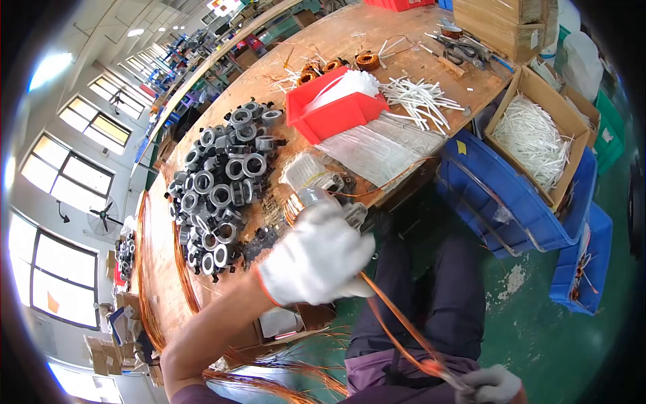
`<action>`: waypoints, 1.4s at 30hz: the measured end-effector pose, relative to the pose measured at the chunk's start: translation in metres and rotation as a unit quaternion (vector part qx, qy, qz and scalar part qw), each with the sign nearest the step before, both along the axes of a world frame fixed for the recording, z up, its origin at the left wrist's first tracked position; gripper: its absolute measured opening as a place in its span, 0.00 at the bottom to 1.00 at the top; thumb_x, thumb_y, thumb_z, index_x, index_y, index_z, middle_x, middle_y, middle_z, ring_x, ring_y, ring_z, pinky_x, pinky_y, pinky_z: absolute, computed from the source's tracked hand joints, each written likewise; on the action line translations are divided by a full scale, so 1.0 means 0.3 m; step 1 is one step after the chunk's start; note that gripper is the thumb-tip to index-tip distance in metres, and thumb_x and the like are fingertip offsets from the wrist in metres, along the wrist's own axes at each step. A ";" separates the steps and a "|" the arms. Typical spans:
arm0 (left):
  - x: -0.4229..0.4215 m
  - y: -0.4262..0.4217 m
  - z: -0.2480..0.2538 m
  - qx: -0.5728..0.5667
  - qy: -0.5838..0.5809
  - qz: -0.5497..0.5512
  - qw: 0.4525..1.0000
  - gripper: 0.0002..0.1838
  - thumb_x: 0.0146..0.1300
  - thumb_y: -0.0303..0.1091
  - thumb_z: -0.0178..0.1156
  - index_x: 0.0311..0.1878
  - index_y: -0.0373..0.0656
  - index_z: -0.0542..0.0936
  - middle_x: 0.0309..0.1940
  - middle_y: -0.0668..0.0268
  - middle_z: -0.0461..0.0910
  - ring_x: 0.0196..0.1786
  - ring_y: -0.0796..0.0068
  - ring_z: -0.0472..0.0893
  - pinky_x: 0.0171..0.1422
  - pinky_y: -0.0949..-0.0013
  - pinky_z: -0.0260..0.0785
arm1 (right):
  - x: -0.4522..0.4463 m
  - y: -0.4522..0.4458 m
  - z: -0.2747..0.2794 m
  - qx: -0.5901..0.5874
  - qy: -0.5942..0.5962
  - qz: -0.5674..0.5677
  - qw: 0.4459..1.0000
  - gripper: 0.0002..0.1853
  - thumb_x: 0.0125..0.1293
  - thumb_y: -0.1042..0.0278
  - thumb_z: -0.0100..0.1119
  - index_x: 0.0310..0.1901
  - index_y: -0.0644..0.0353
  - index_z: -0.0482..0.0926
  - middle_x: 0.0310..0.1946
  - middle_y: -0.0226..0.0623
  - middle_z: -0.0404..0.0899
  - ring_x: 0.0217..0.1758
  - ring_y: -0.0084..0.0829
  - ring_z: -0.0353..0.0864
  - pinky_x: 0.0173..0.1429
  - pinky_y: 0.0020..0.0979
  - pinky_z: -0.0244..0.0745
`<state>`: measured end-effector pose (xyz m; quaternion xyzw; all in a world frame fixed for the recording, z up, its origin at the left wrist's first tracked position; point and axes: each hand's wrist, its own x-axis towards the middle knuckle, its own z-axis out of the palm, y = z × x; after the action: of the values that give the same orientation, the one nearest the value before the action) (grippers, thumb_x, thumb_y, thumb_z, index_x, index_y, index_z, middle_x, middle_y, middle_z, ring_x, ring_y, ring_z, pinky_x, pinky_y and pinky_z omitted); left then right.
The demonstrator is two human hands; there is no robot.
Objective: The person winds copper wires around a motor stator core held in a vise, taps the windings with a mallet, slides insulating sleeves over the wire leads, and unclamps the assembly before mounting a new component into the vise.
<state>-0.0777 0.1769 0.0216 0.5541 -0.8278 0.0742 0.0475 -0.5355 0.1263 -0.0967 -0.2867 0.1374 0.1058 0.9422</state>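
My left hand (319, 252), in a white glove, is closed at the near edge of the bench, slightly blurred. Just beyond its fingers is a grey ring core (309, 196) with some copper winding (292, 207) on its left side. Strands of copper wire (398, 315) run from under this hand down across my lap. At the lower right, my right hand (496, 385), also gloved, is closed on a slim greyish piece (460, 382) at the wire's far end; its kind is unclear. Beside the core is a clear plastic-looking block (309, 172).
Many grey ring cores (221, 195) are heaped on the wooden bench (222, 101). A red bin (323, 118) stands behind, near white sticks (420, 97) and wound coils (367, 62). Blue crates (498, 195) and a carton (565, 161) are at right. Long copper wires (145, 269) lie left.
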 end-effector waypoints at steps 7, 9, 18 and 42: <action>0.185 -0.287 0.108 -0.134 0.471 0.333 0.806 0.24 0.81 0.50 0.53 0.33 0.40 0.78 0.20 0.71 0.71 0.20 0.81 0.68 0.24 0.71 0.57 | 0.462 -0.070 0.036 -0.035 0.037 0.001 0.999 0.27 0.87 0.61 0.52 0.81 0.60 0.67 0.27 0.30 0.76 0.16 0.18 0.67 0.19 0.23 0.62; 0.311 -0.294 0.056 -0.152 0.639 0.324 0.681 0.29 0.79 0.58 0.57 0.29 0.44 0.74 0.18 0.77 0.62 0.17 0.85 0.60 0.20 0.73 0.47 | 0.710 -0.018 0.070 -0.019 0.005 -0.043 0.999 0.27 0.87 0.60 0.52 0.81 0.56 0.66 0.29 0.30 0.76 0.15 0.19 0.66 0.17 0.24 0.61; 0.315 -0.176 -0.105 -0.092 0.661 0.424 0.613 0.26 0.81 0.51 0.59 0.29 0.42 0.75 0.17 0.77 0.61 0.18 0.86 0.60 0.22 0.73 0.50 | 0.732 0.029 0.076 -0.097 -0.021 -0.118 0.988 0.30 0.87 0.56 0.50 0.83 0.57 0.63 0.28 0.30 0.76 0.18 0.19 0.70 0.21 0.25 0.64; 0.295 -0.137 -0.083 -0.127 0.626 0.450 0.624 0.17 0.79 0.43 0.60 0.40 0.37 0.79 0.19 0.77 0.65 0.18 0.86 0.61 0.22 0.73 0.51 | 0.786 0.009 0.079 0.076 -0.055 -0.114 0.989 0.30 0.88 0.55 0.50 0.84 0.52 0.61 0.29 0.25 0.75 0.16 0.19 0.67 0.20 0.27 0.64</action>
<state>0.0109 0.1358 -0.0032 0.7585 -0.2277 -0.1745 0.5851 -0.2996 0.1291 -0.0730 -0.2024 0.1091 -0.0085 0.9732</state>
